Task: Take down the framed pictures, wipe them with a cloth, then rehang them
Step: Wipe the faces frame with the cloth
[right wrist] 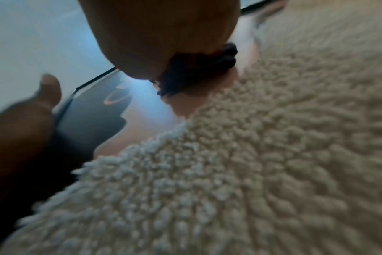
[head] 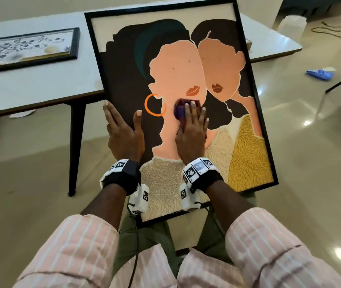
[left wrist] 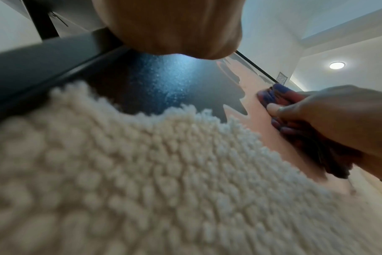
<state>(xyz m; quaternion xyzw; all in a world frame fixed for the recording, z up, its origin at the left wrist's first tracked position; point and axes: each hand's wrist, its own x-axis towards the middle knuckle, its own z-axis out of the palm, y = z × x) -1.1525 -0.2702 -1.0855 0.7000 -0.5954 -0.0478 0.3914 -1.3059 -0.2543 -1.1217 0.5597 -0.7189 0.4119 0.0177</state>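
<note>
Cloth (head: 179, 110) tight in right hand (head: 192, 132) on framed picture (head: 246, 154); left hand (head: 123, 134) flat, fingers (head: 111, 115) straight, at its edge.

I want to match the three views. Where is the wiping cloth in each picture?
Head: centre, the cloth under the right hand.
Left wrist: right side, cloth under the same hand.
Right wrist: top centre, cloth dark beneath the palm.
Shared landmark: the cream tufted patch, in all three.
</note>
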